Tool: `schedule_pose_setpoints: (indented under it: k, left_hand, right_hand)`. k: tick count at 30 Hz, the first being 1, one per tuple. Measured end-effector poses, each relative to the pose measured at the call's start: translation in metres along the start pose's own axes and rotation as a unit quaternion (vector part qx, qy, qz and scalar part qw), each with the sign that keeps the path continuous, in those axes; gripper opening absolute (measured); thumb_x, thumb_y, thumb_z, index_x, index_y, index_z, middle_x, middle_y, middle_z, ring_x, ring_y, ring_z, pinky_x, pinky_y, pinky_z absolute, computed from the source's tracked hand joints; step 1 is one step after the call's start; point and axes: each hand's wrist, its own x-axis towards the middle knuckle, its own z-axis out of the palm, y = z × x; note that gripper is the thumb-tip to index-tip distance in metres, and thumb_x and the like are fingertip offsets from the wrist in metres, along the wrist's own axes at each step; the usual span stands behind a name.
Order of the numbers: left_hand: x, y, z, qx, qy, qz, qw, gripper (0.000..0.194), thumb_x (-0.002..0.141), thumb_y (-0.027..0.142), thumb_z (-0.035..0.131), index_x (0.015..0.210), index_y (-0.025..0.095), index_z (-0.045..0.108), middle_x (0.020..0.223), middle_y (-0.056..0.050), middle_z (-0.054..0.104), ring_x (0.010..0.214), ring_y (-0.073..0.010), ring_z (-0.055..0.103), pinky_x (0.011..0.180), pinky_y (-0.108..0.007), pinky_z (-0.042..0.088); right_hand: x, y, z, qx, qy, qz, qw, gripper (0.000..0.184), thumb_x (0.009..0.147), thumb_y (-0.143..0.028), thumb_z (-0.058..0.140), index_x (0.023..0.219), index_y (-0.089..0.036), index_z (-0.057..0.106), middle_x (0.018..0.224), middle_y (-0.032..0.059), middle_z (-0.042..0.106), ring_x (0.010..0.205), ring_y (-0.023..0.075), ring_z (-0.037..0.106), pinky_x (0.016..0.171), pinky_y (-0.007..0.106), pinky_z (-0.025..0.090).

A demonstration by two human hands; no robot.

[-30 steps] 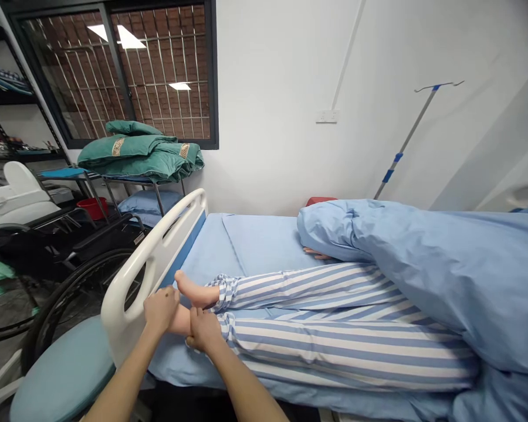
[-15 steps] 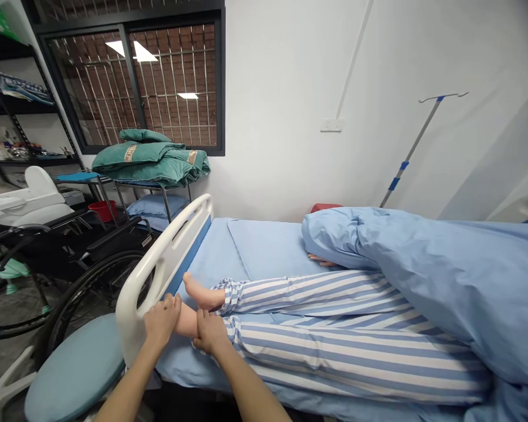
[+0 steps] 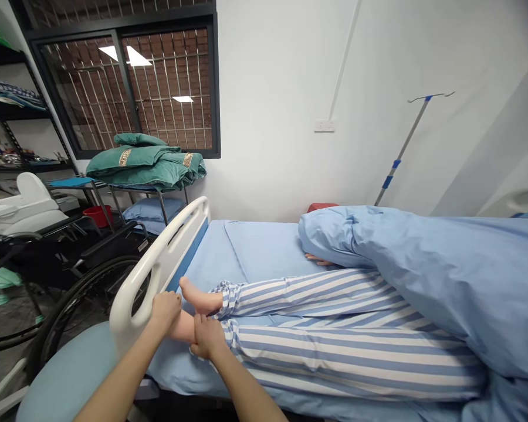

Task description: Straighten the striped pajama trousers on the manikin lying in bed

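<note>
Someone in blue-and-white striped trousers (image 3: 334,346) lies on the bed, legs stretched toward the footboard. The nearer bare foot (image 3: 183,328) is between my two hands. Closed round its toe end is my left hand (image 3: 166,310), beside the footboard, its fingers covering the toes. My right hand (image 3: 208,336) wraps the ankle just below the trouser cuff. Beyond them the other bare foot (image 3: 201,299) rests on the sheet, toes up, untouched. A pale blue quilt (image 3: 422,264) covers the upper legs and body; part of a hand (image 3: 319,259) shows at its edge.
The white footboard (image 3: 134,287) stands left of my hands. Beyond it are a wheelchair (image 3: 92,275) and a round blue-green seat (image 3: 70,375). Folded green bedding (image 3: 145,164) lies on a chair under the window. An IV pole (image 3: 398,158) leans near the wall.
My left hand's fingers have curled more tightly over the toes. My right hand keeps its hold at the ankle. The whole view has shifted slightly.
</note>
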Motion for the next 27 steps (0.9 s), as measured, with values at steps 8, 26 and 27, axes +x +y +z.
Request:
schedule_pose_setpoints:
  k: [8, 26, 27]
  left_hand:
    - [0.006, 0.006, 0.01, -0.009, 0.011, 0.006, 1.0, 0.042, 0.085, 0.018, 0.028, 0.086, 0.01, 0.07, 0.085, -0.019, 0.068, 0.081, -0.0289, 0.065, 0.069, -0.039, 0.045]
    - [-0.033, 0.018, 0.026, -0.192, 0.141, -0.269, 0.933, 0.039, 0.087, 0.042, 0.031, 0.094, 0.019, 0.061, 0.079, -0.009, 0.068, 0.069, -0.021, 0.062, 0.06, -0.029, 0.037]
    - [-0.034, 0.018, 0.028, -0.197, 0.138, -0.271, 0.932, 0.04, 0.087, 0.044, 0.031, 0.094, 0.019, 0.061, 0.079, -0.009, 0.068, 0.069, -0.0213, 0.062, 0.061, -0.029, 0.038]
  right_hand:
    - [0.005, 0.002, 0.007, -0.014, 0.005, 0.001, 1.0, 0.06, 0.058, -0.039, 0.069, 0.108, -0.012, 0.049, 0.1, 0.0166, 0.061, 0.087, 0.0323, 0.061, 0.07, 0.044, 0.051]
    - [0.0, -0.001, 0.004, -0.015, 0.012, 0.003, 1.0, 0.056, 0.061, -0.036, 0.068, 0.107, -0.013, 0.047, 0.1, 0.0157, 0.059, 0.088, 0.0311, 0.06, 0.07, 0.043, 0.049]
    - [0.0, -0.001, 0.003, -0.015, 0.01, 0.003, 1.0, 0.055, 0.061, -0.036, 0.067, 0.107, -0.013, 0.047, 0.101, 0.0157, 0.059, 0.088, 0.031, 0.06, 0.07, 0.043, 0.049]
